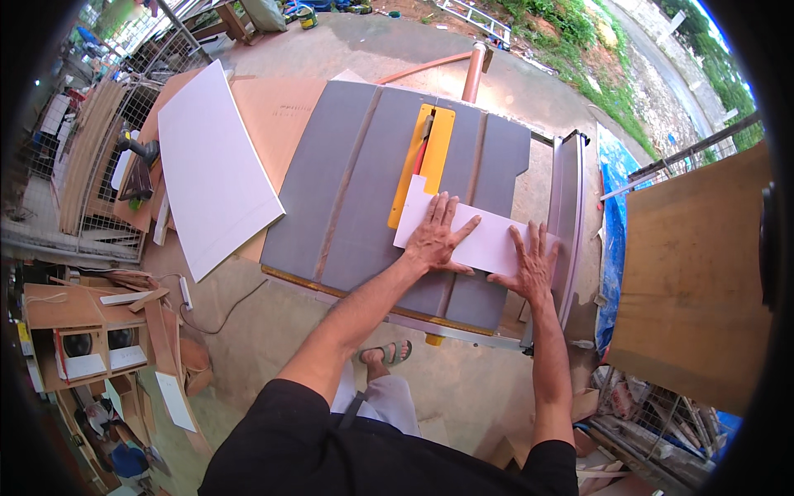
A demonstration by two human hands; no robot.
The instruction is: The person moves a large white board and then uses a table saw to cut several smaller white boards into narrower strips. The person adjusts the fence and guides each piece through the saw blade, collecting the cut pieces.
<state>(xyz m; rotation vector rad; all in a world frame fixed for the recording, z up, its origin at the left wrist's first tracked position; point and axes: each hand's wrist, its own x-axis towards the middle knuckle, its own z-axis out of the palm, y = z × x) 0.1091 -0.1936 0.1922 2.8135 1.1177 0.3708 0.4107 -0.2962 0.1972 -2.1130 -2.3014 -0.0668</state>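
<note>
A white, notched board (486, 240) lies flat on the grey top of a table saw (356, 190). Its right end reaches the metal rip fence (566, 215), and its notched left end lies against the yellow throat plate (443, 136). My left hand (438, 236) presses on the board near the notch, fingers spread. Spread out too, my right hand (533, 264) rests on the board's right part beside the fence. Part of the blade slot with a red piece (420, 155) shows just beyond the notch.
A large white panel (215, 165) overlaps the saw table's left side, over brown sheets (277, 116). A cordless power tool (139, 149) lies farther left. At the right stands a big brown board (695, 273) by a blue tarp (612, 190). A cable (227, 321) crosses the floor.
</note>
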